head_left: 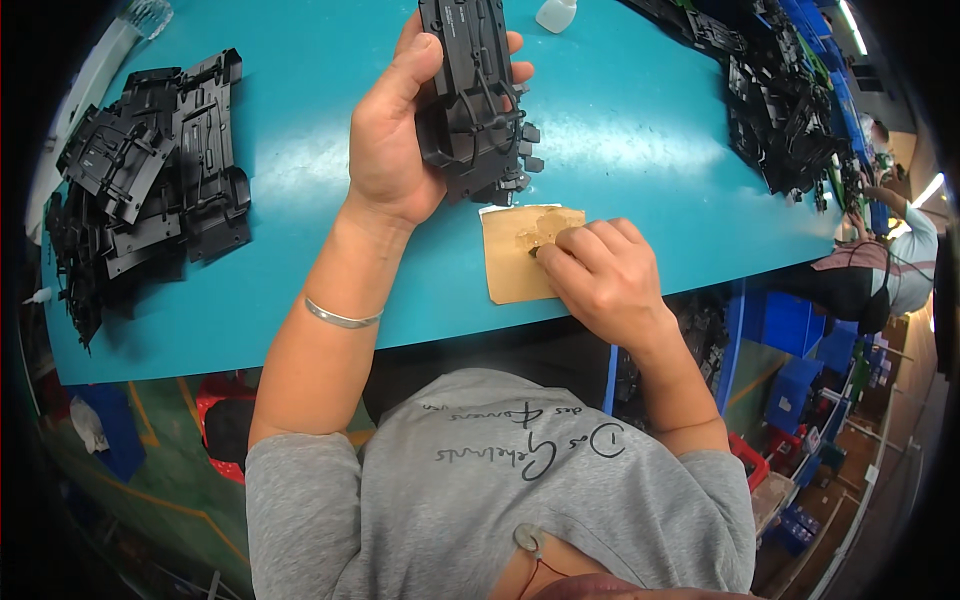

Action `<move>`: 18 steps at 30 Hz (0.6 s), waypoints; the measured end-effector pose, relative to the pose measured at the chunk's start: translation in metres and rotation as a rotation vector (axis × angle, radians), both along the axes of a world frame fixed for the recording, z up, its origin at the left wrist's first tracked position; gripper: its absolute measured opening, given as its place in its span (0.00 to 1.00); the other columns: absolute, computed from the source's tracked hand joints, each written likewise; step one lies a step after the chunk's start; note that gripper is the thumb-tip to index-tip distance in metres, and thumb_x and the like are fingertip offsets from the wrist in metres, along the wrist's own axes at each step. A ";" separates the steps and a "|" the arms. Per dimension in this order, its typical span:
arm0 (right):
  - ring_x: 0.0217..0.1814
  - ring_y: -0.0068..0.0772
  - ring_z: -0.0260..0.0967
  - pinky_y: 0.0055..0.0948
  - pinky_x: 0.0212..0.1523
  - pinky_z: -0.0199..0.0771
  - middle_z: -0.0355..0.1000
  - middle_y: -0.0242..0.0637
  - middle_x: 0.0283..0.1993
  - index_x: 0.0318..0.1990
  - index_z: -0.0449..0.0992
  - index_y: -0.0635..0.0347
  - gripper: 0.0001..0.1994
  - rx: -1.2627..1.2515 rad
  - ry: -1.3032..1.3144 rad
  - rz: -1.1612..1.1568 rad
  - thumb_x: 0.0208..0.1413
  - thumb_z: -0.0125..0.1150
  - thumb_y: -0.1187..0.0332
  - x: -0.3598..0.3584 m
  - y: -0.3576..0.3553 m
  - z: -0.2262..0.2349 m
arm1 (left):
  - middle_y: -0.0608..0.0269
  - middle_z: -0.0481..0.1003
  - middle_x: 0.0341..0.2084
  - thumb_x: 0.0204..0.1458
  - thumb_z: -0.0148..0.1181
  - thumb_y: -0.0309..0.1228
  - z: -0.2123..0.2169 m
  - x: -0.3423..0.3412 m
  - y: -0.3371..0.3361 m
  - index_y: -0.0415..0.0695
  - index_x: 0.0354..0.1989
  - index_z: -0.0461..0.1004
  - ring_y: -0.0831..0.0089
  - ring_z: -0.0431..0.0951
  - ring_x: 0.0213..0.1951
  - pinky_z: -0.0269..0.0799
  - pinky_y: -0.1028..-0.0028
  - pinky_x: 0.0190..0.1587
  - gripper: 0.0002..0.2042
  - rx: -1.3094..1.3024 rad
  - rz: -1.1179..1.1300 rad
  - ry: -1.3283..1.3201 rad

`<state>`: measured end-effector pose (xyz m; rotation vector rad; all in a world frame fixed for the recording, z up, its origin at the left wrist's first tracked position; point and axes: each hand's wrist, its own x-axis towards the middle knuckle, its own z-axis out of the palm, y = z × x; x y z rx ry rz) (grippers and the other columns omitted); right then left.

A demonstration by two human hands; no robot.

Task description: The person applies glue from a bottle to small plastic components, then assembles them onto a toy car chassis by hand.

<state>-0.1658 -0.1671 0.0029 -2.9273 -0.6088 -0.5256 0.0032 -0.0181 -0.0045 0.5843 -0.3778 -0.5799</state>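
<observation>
Black plastic part (465,100), which I watch through the head camera, is held above the teal table (300,150), its far end cut off by the upper edge of the view. Left hand (395,150) grasps it: I see the thumb along its left side and fingertips showing past its right side, but the palm side and most of the fingers' length are hidden behind it. Right hand (605,270) is at the tan pad (520,285), thumb and forefinger pinched together on a small dark piece (535,252), too small and too covered for me to identify; the other fingers curl in, their tips out of my sight. That hand also covers the pad's right part, and I cannot make out what the darker, uneven patch on it is. On the left, a pile of black parts (205,150) overlaps so much that I cannot count them. Another heap (775,125) at the right blurs together, and the white bottle (556,15) is cropped at the top.
</observation>
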 end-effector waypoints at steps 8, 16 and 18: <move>0.29 0.30 0.64 0.30 0.32 0.63 0.62 0.32 0.26 0.27 0.71 0.58 0.06 -0.094 0.029 0.026 0.38 0.57 0.71 0.007 0.002 0.000 | 0.38 0.67 0.54 0.64 0.39 0.43 -0.001 -0.001 -0.001 0.36 0.62 0.57 0.52 0.73 0.53 0.74 0.61 0.53 0.25 0.003 -0.008 -0.013; 0.30 0.31 0.64 0.30 0.33 0.63 0.63 0.33 0.27 0.26 0.68 0.58 0.05 -0.091 0.039 0.033 0.39 0.57 0.72 0.011 0.001 0.004 | 0.38 0.67 0.54 0.64 0.39 0.42 -0.001 -0.001 -0.001 0.37 0.62 0.57 0.53 0.74 0.52 0.74 0.61 0.53 0.25 0.000 -0.009 -0.019; 0.30 0.31 0.64 0.30 0.33 0.63 0.62 0.33 0.27 0.26 0.69 0.58 0.04 -0.112 0.093 0.041 0.39 0.57 0.72 0.011 0.001 0.012 | 0.38 0.67 0.54 0.64 0.38 0.42 -0.002 -0.001 -0.001 0.37 0.62 0.57 0.54 0.74 0.52 0.75 0.61 0.53 0.24 -0.018 -0.021 -0.009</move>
